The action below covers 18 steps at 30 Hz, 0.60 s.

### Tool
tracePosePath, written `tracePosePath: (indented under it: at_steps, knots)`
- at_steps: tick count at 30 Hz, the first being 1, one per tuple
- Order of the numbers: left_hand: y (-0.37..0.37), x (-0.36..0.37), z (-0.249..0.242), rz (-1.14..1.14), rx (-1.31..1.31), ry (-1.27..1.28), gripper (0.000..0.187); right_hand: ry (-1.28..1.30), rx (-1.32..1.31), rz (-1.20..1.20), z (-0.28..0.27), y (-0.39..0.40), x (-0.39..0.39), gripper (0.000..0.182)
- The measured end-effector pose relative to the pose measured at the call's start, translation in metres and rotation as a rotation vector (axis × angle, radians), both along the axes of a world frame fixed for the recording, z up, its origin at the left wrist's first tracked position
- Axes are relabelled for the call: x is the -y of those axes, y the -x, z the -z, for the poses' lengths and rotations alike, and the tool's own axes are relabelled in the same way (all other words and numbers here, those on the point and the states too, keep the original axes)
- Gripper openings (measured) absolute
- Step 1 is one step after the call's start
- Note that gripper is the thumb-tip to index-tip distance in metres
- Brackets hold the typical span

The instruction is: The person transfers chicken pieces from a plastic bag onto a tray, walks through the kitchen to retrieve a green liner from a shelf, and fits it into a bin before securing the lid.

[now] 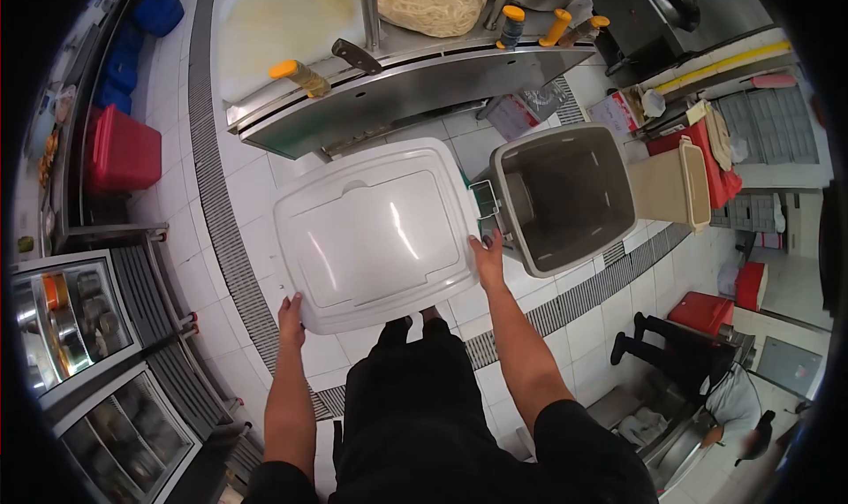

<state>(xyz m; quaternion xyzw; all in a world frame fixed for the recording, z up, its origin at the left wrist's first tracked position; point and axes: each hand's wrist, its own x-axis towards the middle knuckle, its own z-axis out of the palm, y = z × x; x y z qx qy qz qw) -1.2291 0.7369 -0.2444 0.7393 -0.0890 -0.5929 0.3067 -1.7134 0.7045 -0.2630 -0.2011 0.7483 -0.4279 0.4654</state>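
A large white plastic lid point(375, 230) spans the space between my hands, in front of my legs. My left hand point(291, 317) grips its near left corner. At the lid's right edge, my right hand point(488, 258) is closed on the rim, fingers close to the tall grey-brown bin point(565, 199). That bin stands with its open mouth facing up, to the right of the lid. Between lid and bin shows a wire handle point(485, 199). The undersides of both hands' grips are hidden.
Ahead runs a steel counter point(424, 93) with a knife point(357, 56), yellow-capped bottles point(555, 29) and a bag of noodles point(433, 0). A beige bin point(664, 186) stands right of the grey one. Glass-door fridges point(128, 438) line the left. A person point(707, 380) works at the lower right.
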Motion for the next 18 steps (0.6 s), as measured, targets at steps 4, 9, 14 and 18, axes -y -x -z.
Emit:
tracePosePath:
  at_steps: [4,9,14,18]
  knots:
    - [-0.022,0.006,-0.022,0.027,-0.041,-0.087,0.094,-0.147,0.233,0.045,0.001,0.009,0.002,0.100]
    - [-0.034,0.024,-0.002,0.019,-0.079,-0.090,0.105,-0.206,0.456,-0.142,-0.008,0.026,0.022,0.095]
    - [-0.035,0.018,0.022,-0.065,-0.078,-0.031,0.107,-0.289,0.405,-0.171,-0.023,0.025,0.037,0.092]
    - [-0.037,0.016,0.040,-0.089,-0.105,0.011,0.103,-0.298,0.375,-0.214,-0.003,0.040,0.034,0.084]
